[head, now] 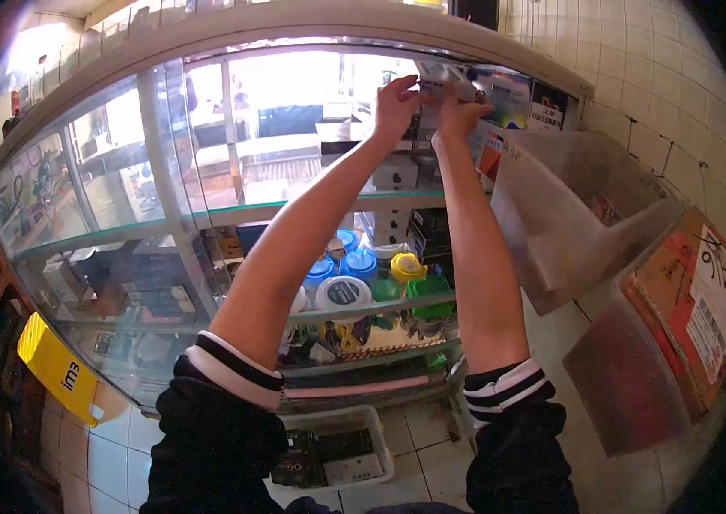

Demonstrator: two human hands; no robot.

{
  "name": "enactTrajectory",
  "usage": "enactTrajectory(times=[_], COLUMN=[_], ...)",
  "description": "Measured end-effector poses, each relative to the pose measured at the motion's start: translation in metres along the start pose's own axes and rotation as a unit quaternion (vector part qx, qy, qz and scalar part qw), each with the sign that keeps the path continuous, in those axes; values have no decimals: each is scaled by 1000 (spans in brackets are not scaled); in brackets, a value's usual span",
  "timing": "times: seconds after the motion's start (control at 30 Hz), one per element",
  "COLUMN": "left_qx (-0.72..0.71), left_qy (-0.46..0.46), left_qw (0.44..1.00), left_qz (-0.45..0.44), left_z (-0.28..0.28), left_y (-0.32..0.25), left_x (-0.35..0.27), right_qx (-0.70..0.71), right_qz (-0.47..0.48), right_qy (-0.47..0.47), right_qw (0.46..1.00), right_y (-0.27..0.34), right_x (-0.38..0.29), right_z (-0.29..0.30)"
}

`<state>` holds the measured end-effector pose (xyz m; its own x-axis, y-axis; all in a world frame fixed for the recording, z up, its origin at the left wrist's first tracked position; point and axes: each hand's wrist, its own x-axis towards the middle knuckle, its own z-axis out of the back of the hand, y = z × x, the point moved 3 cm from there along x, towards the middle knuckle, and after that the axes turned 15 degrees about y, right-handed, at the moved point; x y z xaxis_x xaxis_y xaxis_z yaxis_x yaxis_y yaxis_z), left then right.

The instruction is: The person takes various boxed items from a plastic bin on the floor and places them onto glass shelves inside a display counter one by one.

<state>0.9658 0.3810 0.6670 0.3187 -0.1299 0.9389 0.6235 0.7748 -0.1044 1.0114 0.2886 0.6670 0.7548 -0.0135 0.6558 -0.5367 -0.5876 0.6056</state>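
Both my arms reach up to the top shelf of a glass display cabinet. My right hand (456, 115) is on a small white-and-grey box (445, 82), its fingers over the near side. My left hand (396, 106) is raised just left of that box, fingers bent and apart; whether a fingertip touches the box cannot be told. Boxes with coloured fronts (509, 99) stand right of my right hand. Below my left hand is a stack of white boxes (395, 172).
Jars with blue lids (359, 263) and a yellow-lidded jar (408, 266) fill a lower shelf. Glass shelf edges (241, 212) cross the cabinet. At right stand a translucent plastic bin (530, 218) and a cardboard box (665, 302). A white tray (385, 443) with boxes lies on the floor.
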Motion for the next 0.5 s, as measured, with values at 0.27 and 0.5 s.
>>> enactTrajectory(times=[0.27,0.5], left_qx=[27,172], left_qy=[6,88], left_qw=[997,981], left_qz=[74,-22], left_z=[-9,-17], left_y=[8,25], left_x=[11,25], right_qx=[45,-284], right_qz=[124,159], right_qy=[21,62], right_qw=[991,944], right_y=[-9,-28], right_x=[38,44], right_z=[-9,-5])
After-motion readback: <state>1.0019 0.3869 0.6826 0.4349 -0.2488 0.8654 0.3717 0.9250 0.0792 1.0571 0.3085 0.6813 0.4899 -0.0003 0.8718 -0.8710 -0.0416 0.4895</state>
